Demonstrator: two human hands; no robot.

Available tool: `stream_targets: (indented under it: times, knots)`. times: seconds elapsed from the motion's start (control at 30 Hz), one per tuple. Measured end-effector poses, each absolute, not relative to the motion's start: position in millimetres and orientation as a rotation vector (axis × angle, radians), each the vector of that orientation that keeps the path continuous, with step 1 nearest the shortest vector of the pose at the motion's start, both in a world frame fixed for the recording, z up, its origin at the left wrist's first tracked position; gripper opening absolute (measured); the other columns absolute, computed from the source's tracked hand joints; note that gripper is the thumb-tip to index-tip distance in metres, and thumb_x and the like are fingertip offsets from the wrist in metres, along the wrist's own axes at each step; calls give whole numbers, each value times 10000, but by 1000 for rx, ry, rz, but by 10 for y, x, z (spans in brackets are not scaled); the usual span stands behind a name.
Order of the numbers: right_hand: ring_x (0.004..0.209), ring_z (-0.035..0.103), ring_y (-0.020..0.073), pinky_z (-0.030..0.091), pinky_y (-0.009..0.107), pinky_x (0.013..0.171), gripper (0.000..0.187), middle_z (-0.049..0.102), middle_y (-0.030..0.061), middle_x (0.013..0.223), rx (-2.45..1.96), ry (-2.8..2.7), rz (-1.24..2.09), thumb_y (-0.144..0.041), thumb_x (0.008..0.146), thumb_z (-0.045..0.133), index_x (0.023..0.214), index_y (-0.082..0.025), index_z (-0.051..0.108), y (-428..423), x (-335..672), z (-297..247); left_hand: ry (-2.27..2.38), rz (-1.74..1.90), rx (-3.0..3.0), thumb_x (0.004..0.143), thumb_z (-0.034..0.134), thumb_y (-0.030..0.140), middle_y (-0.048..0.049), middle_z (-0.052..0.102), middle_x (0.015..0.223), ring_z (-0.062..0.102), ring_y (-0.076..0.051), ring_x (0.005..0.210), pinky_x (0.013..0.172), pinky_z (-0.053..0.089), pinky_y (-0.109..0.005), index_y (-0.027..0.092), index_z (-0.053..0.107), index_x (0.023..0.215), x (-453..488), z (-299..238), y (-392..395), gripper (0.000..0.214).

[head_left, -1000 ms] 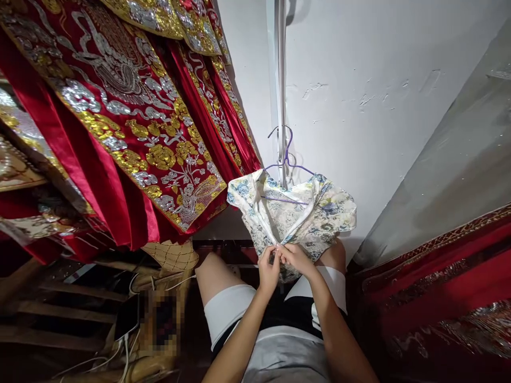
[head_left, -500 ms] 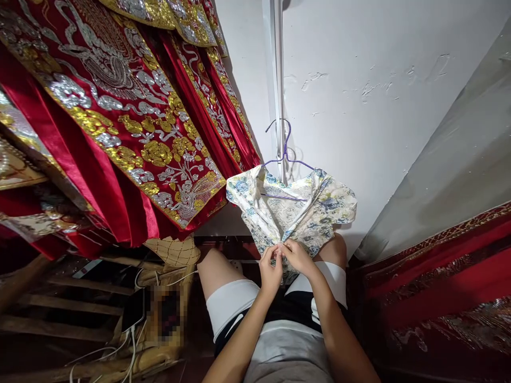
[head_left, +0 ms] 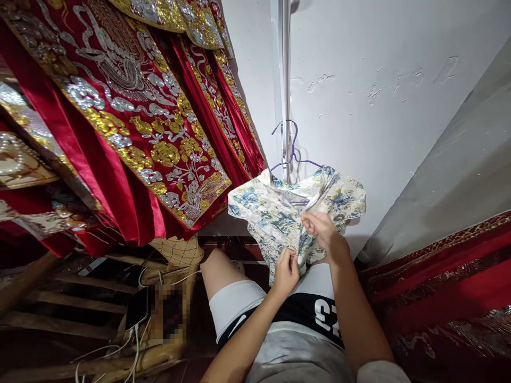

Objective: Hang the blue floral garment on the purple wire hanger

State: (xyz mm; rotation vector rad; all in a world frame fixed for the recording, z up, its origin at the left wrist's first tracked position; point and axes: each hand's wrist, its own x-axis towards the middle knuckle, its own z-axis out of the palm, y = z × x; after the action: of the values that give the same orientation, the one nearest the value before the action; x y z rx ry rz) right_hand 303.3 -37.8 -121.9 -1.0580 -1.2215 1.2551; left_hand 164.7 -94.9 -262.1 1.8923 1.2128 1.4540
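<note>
A small white garment with blue and yellow flowers (head_left: pixel 275 210) hangs on a purple wire hanger (head_left: pixel 293 154) in front of a white wall. My right hand (head_left: pixel 324 231) pinches the right front edge of the garment near the collar. Lower down, my left hand (head_left: pixel 285 268) is closed on the fabric at the garment's lower front. A metal pole (head_left: pixel 285 85) runs up the wall behind the hanger.
Red robes with gold and silver embroidery (head_left: pixel 131 122) hang at the left, close to the garment. More red embroidered cloth (head_left: pixel 439 287) lies at the right under a grey sheet (head_left: pixel 459 170). A straw hat (head_left: pixel 178 250), cables and wooden slats (head_left: pixel 80 314) sit low left.
My hands were pinched together at the garment's front opening. Now my right hand has risen toward the collar, pulling the right flap across, and my left hand has dropped lower.
</note>
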Motion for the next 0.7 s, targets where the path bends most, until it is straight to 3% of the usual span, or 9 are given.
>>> stream_targets:
  times: [0.2,0.37,0.47,0.57,0.63,0.7]
  knots:
    - [469,460,80,340,214,454,233,567,-33,599,-876,-1165,871,-361,875,651,731,-180,624,-190,2671,-489,1172,1425,1896,987,426,228,-34,543,823,558,-194,780,728,453,-314,226,522,891,1785,-2720,-940,136]
    - [472,475,78,368,200,453,252,560,-42,609,-798,-1215,878,-391,911,629,757,-191,612,-371,2608,-379,1117,1386,1846,1002,458,296,-48,565,788,557,-205,699,670,461,-362,239,561,922,1729,-2619,-970,143]
    - [483,481,83,369,200,453,264,568,-38,608,-786,-1272,914,-404,913,627,754,-192,617,-472,2667,-438,1052,1563,1748,1019,491,360,-97,636,893,571,-214,693,642,476,-383,246,586,1125,1624,-2130,-794,183]
    - [467,459,87,357,207,451,272,540,-44,552,-811,-1279,908,-394,896,632,714,-194,608,-555,2685,-427,980,1813,1764,1039,476,406,-95,656,1036,617,-211,848,759,513,-369,255,489,1382,1489,-1387,-522,375]
    - [466,450,91,353,211,459,272,525,-47,526,-814,-1297,871,-400,883,645,707,-196,606,-581,2680,-383,910,1899,1928,1048,475,409,-68,669,1006,632,-186,862,775,515,-332,232,505,1399,1406,-916,-369,393]
    - [484,455,97,352,216,477,275,527,-45,531,-800,-1331,820,-420,890,639,733,-196,615,-554,2677,-361,878,1852,2184,1045,508,395,-53,679,964,632,-164,836,768,508,-302,202,619,1243,1355,-569,-282,298]
